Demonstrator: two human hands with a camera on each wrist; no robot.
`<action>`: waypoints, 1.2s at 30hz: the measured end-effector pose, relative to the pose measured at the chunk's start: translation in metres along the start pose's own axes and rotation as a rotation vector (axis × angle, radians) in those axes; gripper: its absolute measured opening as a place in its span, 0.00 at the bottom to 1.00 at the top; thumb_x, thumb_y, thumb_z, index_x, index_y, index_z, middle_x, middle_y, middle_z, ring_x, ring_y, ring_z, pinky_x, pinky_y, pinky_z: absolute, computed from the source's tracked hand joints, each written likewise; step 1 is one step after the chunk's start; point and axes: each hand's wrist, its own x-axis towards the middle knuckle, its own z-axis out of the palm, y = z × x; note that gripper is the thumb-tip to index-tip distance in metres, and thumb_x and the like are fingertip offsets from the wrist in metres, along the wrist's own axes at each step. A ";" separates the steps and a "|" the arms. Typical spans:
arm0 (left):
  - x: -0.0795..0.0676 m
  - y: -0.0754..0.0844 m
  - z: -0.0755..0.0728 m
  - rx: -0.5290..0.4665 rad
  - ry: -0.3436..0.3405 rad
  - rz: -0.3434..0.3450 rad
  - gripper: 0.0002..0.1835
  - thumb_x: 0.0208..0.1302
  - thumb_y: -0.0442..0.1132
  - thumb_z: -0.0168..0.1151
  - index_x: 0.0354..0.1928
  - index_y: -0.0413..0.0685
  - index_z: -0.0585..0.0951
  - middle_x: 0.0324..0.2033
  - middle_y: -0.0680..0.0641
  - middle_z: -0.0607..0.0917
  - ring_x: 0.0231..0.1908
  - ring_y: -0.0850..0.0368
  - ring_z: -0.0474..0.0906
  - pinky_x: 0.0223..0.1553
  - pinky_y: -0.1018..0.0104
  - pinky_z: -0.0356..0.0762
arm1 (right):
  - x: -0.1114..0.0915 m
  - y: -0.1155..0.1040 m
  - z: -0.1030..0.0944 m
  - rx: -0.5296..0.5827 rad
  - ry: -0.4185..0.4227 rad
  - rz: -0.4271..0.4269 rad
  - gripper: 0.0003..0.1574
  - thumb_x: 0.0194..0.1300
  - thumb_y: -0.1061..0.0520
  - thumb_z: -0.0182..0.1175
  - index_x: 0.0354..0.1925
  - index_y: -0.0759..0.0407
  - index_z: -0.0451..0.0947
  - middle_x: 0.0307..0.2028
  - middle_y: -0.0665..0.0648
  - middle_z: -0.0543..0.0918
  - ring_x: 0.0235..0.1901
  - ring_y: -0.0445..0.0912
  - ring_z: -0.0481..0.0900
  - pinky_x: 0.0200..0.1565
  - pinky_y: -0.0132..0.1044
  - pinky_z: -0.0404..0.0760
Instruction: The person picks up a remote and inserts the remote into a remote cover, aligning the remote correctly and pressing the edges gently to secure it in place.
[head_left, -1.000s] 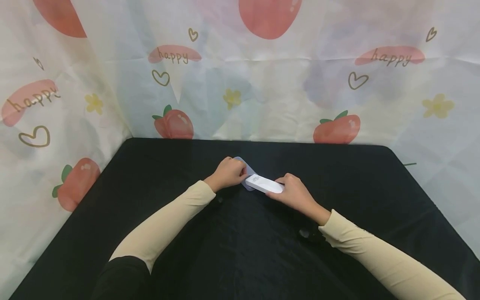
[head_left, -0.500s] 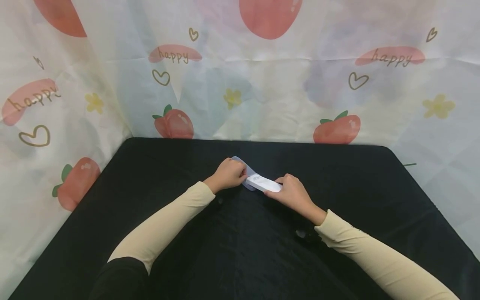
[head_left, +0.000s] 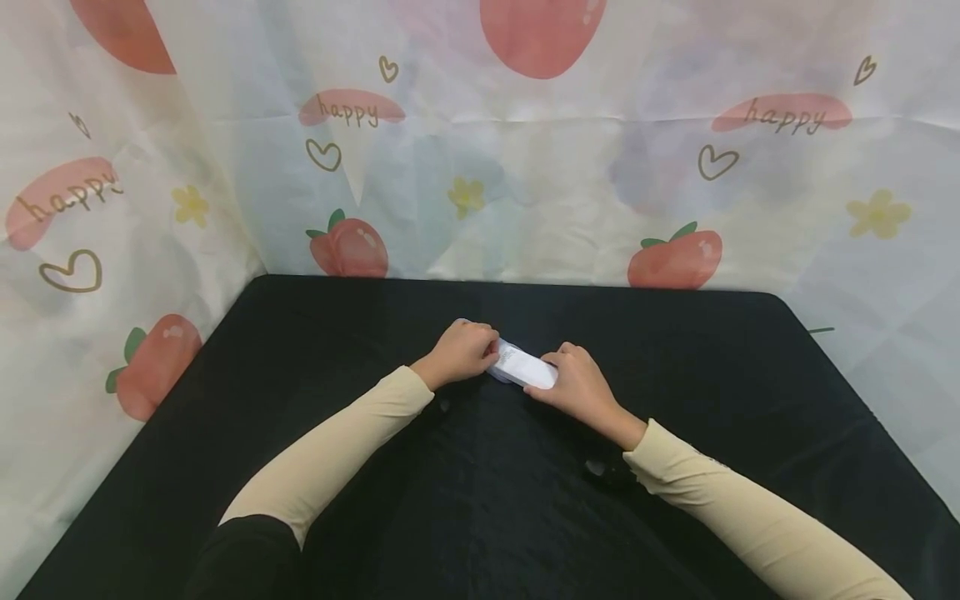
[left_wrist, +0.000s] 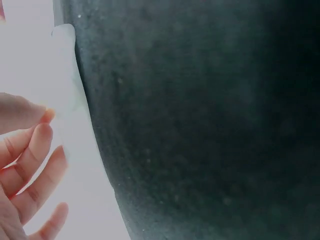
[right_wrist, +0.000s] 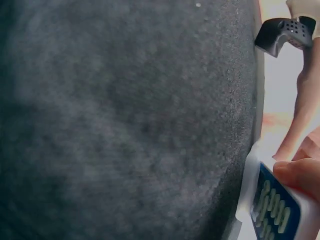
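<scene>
A slim white box (head_left: 527, 369) lies slanted between my two hands over the black tabletop, small print on its left end. My right hand (head_left: 581, 383) grips its right end, thumb on the near side and fingers on the far side. A dark blue panel (right_wrist: 274, 207) with pale rounded bars shows on the box in the right wrist view. My left hand (head_left: 463, 350) pinches a pale lilac flat piece (head_left: 498, 377) at the box's left end, fingers curled. The hand covers most of that piece. Thumb and forefinger meet at their tips in the left wrist view.
Black cloth (head_left: 480, 500) covers the table, which ends at a straight back edge. Behind it hangs a white curtain (head_left: 555, 183) printed with strawberries and hearts. A black perforated device (right_wrist: 285, 35) sits at the left wrist in the right wrist view.
The right hand has slid the white box slightly leftward, and it now overlaps more of the pale lilac piece. That piece's upper end has dropped lower behind the left hand.
</scene>
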 end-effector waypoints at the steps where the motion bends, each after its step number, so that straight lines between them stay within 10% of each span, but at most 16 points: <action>1: 0.001 0.000 -0.001 -0.020 -0.007 -0.009 0.07 0.63 0.43 0.59 0.32 0.49 0.82 0.27 0.51 0.83 0.26 0.60 0.75 0.39 0.62 0.76 | 0.000 0.000 0.000 -0.006 -0.005 -0.001 0.28 0.43 0.48 0.74 0.39 0.66 0.83 0.29 0.59 0.79 0.28 0.48 0.70 0.32 0.39 0.69; 15: 0.016 0.003 0.004 0.050 -0.075 -0.117 0.08 0.62 0.44 0.59 0.31 0.51 0.84 0.25 0.54 0.83 0.28 0.61 0.76 0.45 0.60 0.73 | 0.000 0.006 -0.004 0.014 -0.169 -0.001 0.32 0.47 0.52 0.72 0.48 0.69 0.78 0.39 0.63 0.78 0.39 0.53 0.72 0.38 0.43 0.71; 26: 0.018 0.008 0.001 -0.030 -0.109 -0.197 0.06 0.56 0.38 0.59 0.26 0.46 0.81 0.22 0.52 0.82 0.23 0.60 0.72 0.32 0.63 0.71 | 0.000 0.008 -0.002 0.059 -0.123 -0.017 0.32 0.42 0.54 0.75 0.46 0.67 0.80 0.35 0.60 0.76 0.35 0.49 0.70 0.36 0.39 0.68; 36: 0.012 -0.017 -0.008 -0.032 -0.188 0.041 0.30 0.50 0.56 0.70 0.55 0.54 0.79 0.51 0.49 0.77 0.50 0.53 0.67 0.57 0.56 0.64 | -0.001 0.010 -0.005 0.039 -0.154 0.017 0.34 0.42 0.52 0.75 0.47 0.66 0.79 0.37 0.61 0.77 0.35 0.50 0.71 0.38 0.41 0.71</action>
